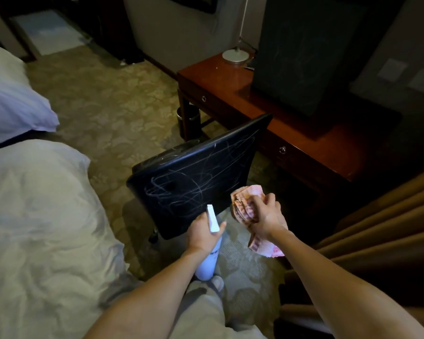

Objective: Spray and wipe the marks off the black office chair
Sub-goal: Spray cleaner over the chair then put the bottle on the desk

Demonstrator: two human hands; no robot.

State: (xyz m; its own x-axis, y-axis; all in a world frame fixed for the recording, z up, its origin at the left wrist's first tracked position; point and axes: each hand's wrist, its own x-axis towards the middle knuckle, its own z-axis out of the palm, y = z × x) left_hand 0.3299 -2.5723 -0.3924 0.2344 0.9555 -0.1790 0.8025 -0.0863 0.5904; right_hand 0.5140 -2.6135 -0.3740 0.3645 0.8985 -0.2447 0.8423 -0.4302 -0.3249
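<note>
Patterned carpet covers the floor of a dim bedroom, with a bed off to the left of both hands and a wooden desk beyond the fingertips. The chair stands just ahead of the fingers, its black back turned toward the person and crossed with pale scribbled marks. The left hand holds a white spray bottle, fingers curled round its neck and the nozzle rising past the knuckles to overlap the chair back's lower edge. The right hand grips a bunched pink cloth, fingers closed tightly into its folds; the cloth bulges out ahead of them, just beside the chair's right edge, and a loose end hangs below the wrist. A brown curtain hangs right of that hand.
</note>
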